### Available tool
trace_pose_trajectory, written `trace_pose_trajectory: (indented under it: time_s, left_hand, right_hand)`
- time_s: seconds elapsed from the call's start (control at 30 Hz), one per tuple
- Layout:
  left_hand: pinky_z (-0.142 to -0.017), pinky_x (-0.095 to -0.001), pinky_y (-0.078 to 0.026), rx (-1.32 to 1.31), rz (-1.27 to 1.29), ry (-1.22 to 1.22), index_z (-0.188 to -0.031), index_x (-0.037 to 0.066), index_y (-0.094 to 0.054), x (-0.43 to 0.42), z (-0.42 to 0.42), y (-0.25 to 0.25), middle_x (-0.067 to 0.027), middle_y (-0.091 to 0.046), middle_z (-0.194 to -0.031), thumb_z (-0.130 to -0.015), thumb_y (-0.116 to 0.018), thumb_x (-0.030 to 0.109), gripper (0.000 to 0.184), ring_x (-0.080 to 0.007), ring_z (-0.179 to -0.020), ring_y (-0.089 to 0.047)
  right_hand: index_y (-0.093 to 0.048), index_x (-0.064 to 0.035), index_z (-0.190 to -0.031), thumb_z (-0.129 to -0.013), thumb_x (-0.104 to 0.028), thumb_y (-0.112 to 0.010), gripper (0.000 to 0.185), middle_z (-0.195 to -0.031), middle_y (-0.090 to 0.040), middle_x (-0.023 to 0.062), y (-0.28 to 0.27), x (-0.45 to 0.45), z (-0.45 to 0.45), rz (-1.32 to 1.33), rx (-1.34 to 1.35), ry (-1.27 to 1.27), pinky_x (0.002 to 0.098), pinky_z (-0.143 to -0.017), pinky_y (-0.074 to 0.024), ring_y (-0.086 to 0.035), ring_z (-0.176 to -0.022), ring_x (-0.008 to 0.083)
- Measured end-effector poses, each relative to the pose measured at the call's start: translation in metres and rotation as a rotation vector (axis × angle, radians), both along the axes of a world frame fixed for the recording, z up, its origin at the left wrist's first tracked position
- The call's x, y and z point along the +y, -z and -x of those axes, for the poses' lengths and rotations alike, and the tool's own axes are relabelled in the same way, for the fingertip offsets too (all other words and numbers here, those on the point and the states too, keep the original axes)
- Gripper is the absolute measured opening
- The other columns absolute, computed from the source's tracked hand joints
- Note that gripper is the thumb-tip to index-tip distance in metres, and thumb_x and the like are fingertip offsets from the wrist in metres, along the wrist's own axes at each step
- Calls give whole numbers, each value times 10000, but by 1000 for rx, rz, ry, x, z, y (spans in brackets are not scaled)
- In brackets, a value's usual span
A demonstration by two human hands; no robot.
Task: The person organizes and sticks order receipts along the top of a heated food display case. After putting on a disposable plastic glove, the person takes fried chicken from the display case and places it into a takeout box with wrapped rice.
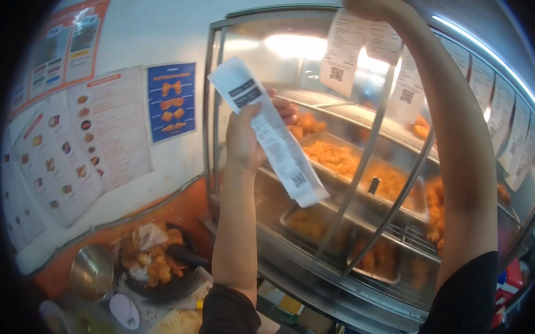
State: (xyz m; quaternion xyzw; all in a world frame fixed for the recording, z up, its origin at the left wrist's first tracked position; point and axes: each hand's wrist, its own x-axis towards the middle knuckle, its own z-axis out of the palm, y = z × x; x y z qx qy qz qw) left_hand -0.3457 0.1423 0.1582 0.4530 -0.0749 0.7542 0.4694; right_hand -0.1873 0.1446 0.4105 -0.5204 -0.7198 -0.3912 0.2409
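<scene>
My left hand (246, 135) is closed around a long white paper receipt (272, 137), thumb on its front and fingers behind. Printed text, a dark block near the top and a QR code near the bottom show on the strip, which is tilted in front of the glass display case (216, 45). At the upper edge of the view, my right hand (371, 3) is raised to the top of the case. Just below it hangs a white order slip (341, 52) with a QR code. The fingers of that hand are mostly cut off by the frame, so their grip is unclear.
More slips (483, 89) hang along the case's top right. Trays of fried food (335, 161) fill the shelves behind glass. At lower left are a metal bowl (91, 273), a dark mortar holding fried pieces (155, 253), and a white scale (125, 311). Menus (110, 125) cover the wall.
</scene>
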Motion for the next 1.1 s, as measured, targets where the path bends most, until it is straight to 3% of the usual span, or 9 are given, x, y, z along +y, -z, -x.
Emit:
trace_pose_trajectory:
  time_s: [0.13,0.23,0.63,0.73,0.77,0.8,0.87,0.97,1.1]
  left_hand:
    - [-792,-399,-521,128,73,-284,-1082,-56,-453,-35,-11,19,-215,-582,-949,-876,-461,62,238,-306,-880,-607]
    - [-698,-340,-552,143,173,-396,-962,-45,-550,-49,-16,29,-173,-615,-867,-822,-572,43,166,-248,-792,-634]
    - [-547,-257,-523,244,179,-557,-934,-9,-566,-73,-21,40,-102,-622,-798,-741,-667,21,219,-173,-665,-627]
    - [-546,-251,-517,230,188,-585,-912,-7,-579,-81,-26,40,-88,-627,-789,-715,-680,-4,221,-148,-647,-620]
    - [-549,-253,-518,212,189,-573,-894,-7,-590,-82,-28,40,-83,-634,-782,-701,-684,-22,215,-135,-643,-620]
    - [-549,-253,-518,214,187,-570,-894,-7,-590,-84,-32,39,-83,-634,-782,-701,-684,-22,215,-135,-643,-620]
    - [-574,-249,-517,283,215,-640,-896,-16,-583,-86,-38,38,-88,-632,-798,-697,-680,-28,222,-132,-669,-622]
    - [-610,-242,-507,356,183,-681,-904,-17,-579,-81,-45,42,-82,-628,-821,-728,-651,-8,190,-121,-705,-615]
    - [-642,-239,-496,237,131,-352,-931,-24,-574,-75,-42,56,-74,-624,-837,-779,-603,16,160,-110,-737,-607]
  right_hand:
    - [-579,52,-1029,-824,-264,-419,410,-1129,-532,233,7,21,-5,-203,-182,-70,442,-1008,-254,-484,-1091,340]
    - [-588,49,-1013,-820,-287,-379,440,-1105,-548,228,6,17,-3,-165,-183,23,465,-1007,-240,-497,-1075,330]
    - [-579,40,-1040,-807,-262,-438,406,-1144,-527,212,31,-16,-3,-230,70,-109,475,-1014,-184,-394,-1161,349]
    - [-540,-88,-1088,-812,-414,-481,432,-1007,-597,125,88,-9,-21,-552,216,-665,372,-807,-403,-548,-985,280]
    - [-504,-58,-1149,-773,-527,-511,601,-1031,-577,128,119,-25,-23,-15,466,-910,372,-844,-389,-540,-1001,236]
    - [-514,-17,-1105,-789,-465,-549,550,-998,-571,106,149,-44,-22,196,580,-791,346,-819,-415,-539,-956,180]
    - [-616,-37,-944,-747,-337,-668,363,-865,-610,106,203,-48,-13,548,749,-1058,285,-652,-462,-612,-719,183]
    - [-649,39,-831,-815,-158,-603,202,-777,-639,70,256,-46,0,858,1035,-1376,206,-543,-434,-563,-616,68]
    - [-643,46,-841,-829,-118,-581,175,-692,-627,49,279,-41,3,651,1228,-1381,195,-502,-419,-532,-581,41]
